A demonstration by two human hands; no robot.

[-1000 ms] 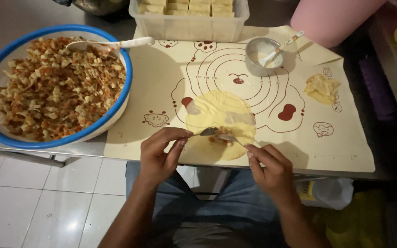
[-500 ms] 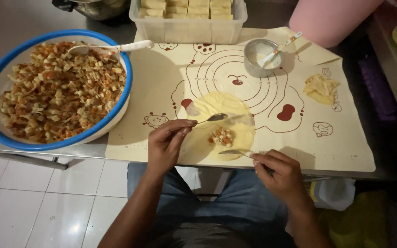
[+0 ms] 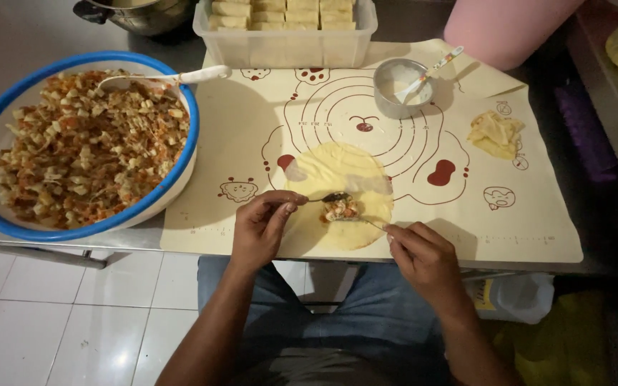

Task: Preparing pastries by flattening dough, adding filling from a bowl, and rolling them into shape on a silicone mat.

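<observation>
A cream silicone pastry mat (image 3: pixel 252 136) printed with concentric rings and small cartoon figures is seen spread over the grey metal table (image 3: pixel 23 36), filling the centre and right of the frame. A large white bowl with a blue rim (image 3: pixel 180 154) is noted at the left, just off the mat's left edge; it is filled with chopped mixed filling of pale cubes and orange shreds (image 3: pixel 87 146), and a white spoon (image 3: pixel 180 76) is laid across its upper rim. A clear plastic tub of pale rolled pieces (image 3: pixel 284 28) is recorded at top centre, and a pink rounded container (image 3: pixel 509 25) at upper right. A round pale yellow wrapper (image 3: pixel 330 171) lies flat on the mat at lower centre, with a small heap of filling (image 3: pixel 340 209) on its lower half. The left hand (image 3: pixel 262 227), at the wrapper's lower left edge, is closed in a narrow pinch on the handle of a small metal spoon (image 3: pixel 332 196), whose bowl rests at the heap. The right hand (image 3: pixel 423 257), at the wrapper's lower right edge, is closed on a thin utensil (image 3: pixel 375 224) pointed toward the heap; its kind cannot be told. A small metal cup of white paste (image 3: pixel 400 86) with a stirrer stands right of top centre, and a crumpled yellow scrap of dough (image 3: pixel 495 133) lies near the mat's right edge.
</observation>
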